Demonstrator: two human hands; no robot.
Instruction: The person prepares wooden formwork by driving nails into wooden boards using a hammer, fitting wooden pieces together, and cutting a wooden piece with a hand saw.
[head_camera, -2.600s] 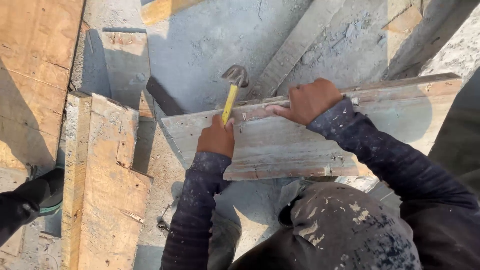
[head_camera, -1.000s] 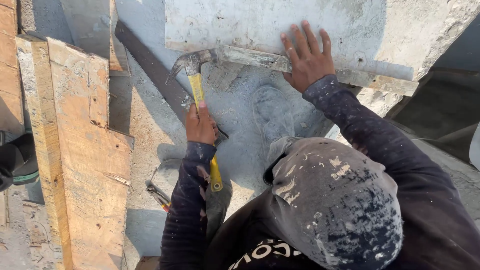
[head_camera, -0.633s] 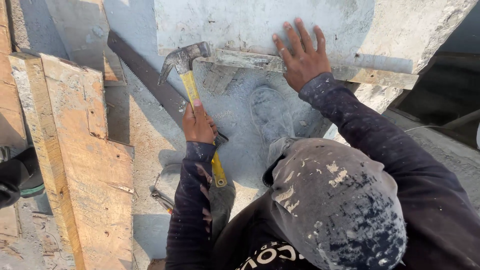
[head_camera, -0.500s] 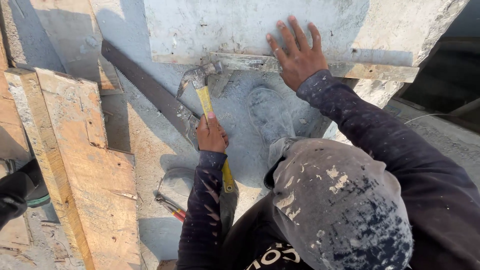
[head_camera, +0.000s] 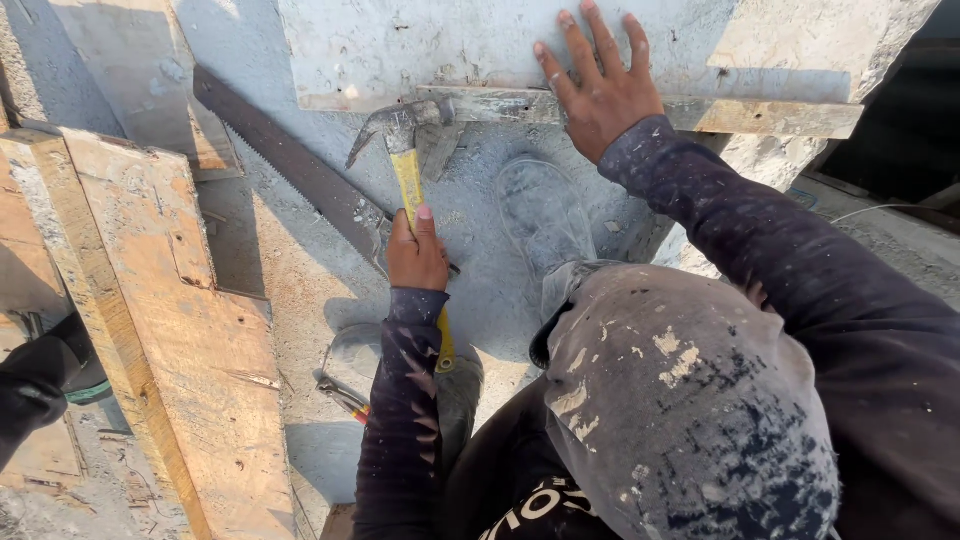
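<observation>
My left hand (head_camera: 417, 253) grips the yellow handle of a claw hammer (head_camera: 400, 135), whose steel head touches the lower edge of a cement-stained wooden board (head_camera: 420, 50). My right hand (head_camera: 600, 85) lies flat on that board, fingers spread, pressing it down. My dusty shoe (head_camera: 540, 215) stands on the concrete just below the board. My knee in paint-spattered grey trousers (head_camera: 680, 400) fills the lower right.
A hand saw (head_camera: 290, 165) lies diagonally on the concrete left of the hammer. Wooden planks (head_camera: 170, 330) are stacked at the left. Pliers (head_camera: 345, 397) lie on the floor near my left sleeve. Another person's dark shoe (head_camera: 40, 375) shows at the left edge.
The board has been shifted away from me to the top of view. The hammer swung up and down and now meets the board's edge; my right hand stays spread on it.
</observation>
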